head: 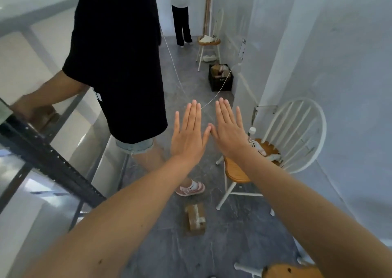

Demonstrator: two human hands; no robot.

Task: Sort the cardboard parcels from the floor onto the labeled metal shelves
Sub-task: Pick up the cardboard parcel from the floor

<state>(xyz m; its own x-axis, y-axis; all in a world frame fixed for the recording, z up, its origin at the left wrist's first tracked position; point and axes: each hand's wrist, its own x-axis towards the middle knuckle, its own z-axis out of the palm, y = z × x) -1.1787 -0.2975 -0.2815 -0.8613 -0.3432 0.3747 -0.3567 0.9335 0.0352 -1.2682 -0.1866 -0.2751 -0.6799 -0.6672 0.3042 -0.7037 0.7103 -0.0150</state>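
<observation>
Parcel (195, 218) well below empty fingers (193, 116)

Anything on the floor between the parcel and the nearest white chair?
Bare grey floor between the cardboard parcel and the white chair, per the head view.

Evenly and brightly lit, cool and diffuse, without hard shadows on the grey marbled floor (233, 246). Soft overall, slightly hazy, with low contrast on the pale blue-white wall (350, 65). Strongly bent by the wide lens: black perforated metal shelf upright (53, 161) bowed and slanting at the left edge, wall lines curved at the right. Pale glare washing over the shelf surfaces at far left. Smeared by motion blur around the brown cardboard parcel (45, 116) on the shelf.
</observation>
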